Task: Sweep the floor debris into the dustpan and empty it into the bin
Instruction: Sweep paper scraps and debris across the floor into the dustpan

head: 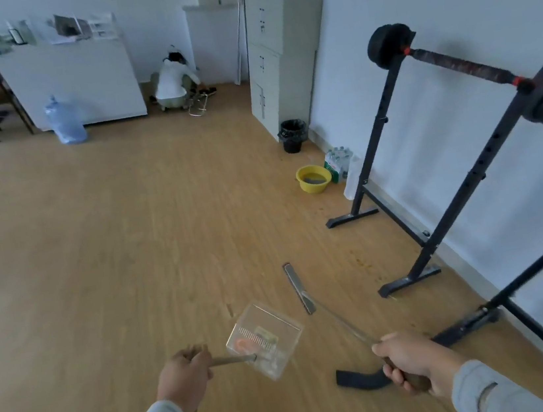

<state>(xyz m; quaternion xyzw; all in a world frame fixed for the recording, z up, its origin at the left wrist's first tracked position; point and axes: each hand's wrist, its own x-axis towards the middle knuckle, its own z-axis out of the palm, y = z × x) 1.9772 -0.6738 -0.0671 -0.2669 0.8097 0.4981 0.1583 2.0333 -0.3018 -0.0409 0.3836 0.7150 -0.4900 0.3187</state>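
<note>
My left hand (pixel 185 378) grips the thin handle of a clear plastic dustpan (pixel 265 339), held just above the wooden floor in front of me. Orange and green scraps of debris (pixel 256 341) lie inside the pan. My right hand (pixel 406 362) grips the brown handle of a slim broom; its long rod runs up-left to a narrow dark sweeper head (pixel 299 288) on the floor, right of the dustpan. A black bin (pixel 292 135) with a bag liner stands far ahead, beside the grey cabinet at the right wall.
A barbell rack (pixel 405 160) with black feet lines the right wall. A yellow basin (pixel 313 179) and a pack of bottles sit near it. A black curved piece (pixel 358 381) lies by my right hand. A person (pixel 174 80) crouches at the far wall; a water jug (pixel 65 121) stands at left.
</note>
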